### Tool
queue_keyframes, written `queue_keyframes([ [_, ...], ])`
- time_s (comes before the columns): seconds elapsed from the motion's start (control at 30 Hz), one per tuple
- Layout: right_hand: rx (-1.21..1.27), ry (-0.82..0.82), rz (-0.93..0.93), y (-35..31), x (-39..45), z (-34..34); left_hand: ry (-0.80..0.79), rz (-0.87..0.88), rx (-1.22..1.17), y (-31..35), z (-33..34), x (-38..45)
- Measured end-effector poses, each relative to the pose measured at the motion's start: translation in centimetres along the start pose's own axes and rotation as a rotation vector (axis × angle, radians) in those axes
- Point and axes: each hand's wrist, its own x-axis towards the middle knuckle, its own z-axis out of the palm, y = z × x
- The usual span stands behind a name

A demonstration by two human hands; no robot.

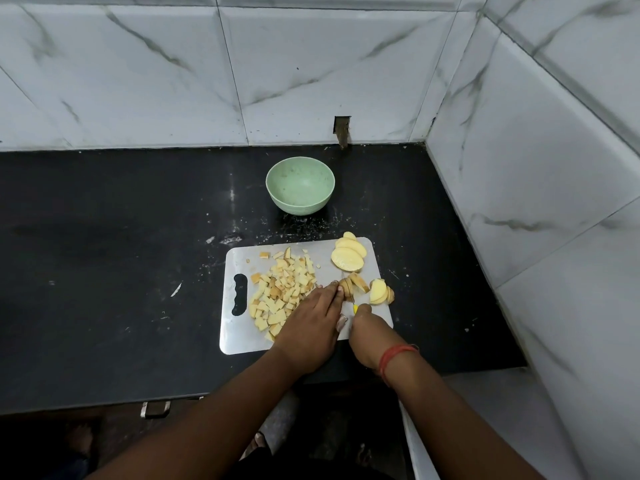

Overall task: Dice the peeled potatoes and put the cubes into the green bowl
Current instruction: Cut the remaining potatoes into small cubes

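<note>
Fingers (330, 289) of the left hand (311, 317) press flat on the potato slices (349, 287), right hand (367, 327) gripping the knife (354, 304) just right of them, blade pointing away.

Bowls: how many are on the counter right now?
1. The green bowl stands on the black counter beyond the cutting board, near the tiled wall, holding no cubes. None other shows.

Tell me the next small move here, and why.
Probably press the knife down through the potato piece that the left hand steadies: the right hand grips the handle with the blade already on it, uncut slices wait on the cutting board, and the green bowl holds no cubes.
</note>
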Motion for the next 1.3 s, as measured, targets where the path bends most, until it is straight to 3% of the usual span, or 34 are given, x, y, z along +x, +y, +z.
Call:
queue_keyframes([
  [0.17,0.01,-0.018,-0.011,0.1,0.1,-0.4,0.097,0.086,0.077,0.1,-0.2,0.1],
  [0.6,0.05,-0.095,0.015,2.7,-4.2,1.7,0.07,0.061,0.136,0.2,0.1,0.3],
  [0.77,0.09,-0.021,0.02,3.5,-5.7,1.7,0.159,0.051,0.156,0.4,-0.1,-0.2],
  [0.93,0.093,0.092,-0.028,2.0,-4.9,0.6,0.134,0.005,0.062,0.2,0.3,-0.5],
  [1.3,0.017,0.063,0.056,0.0,-1.9,1.4,0.129,0.012,0.022,-0.2,0.5,-0.4],
])
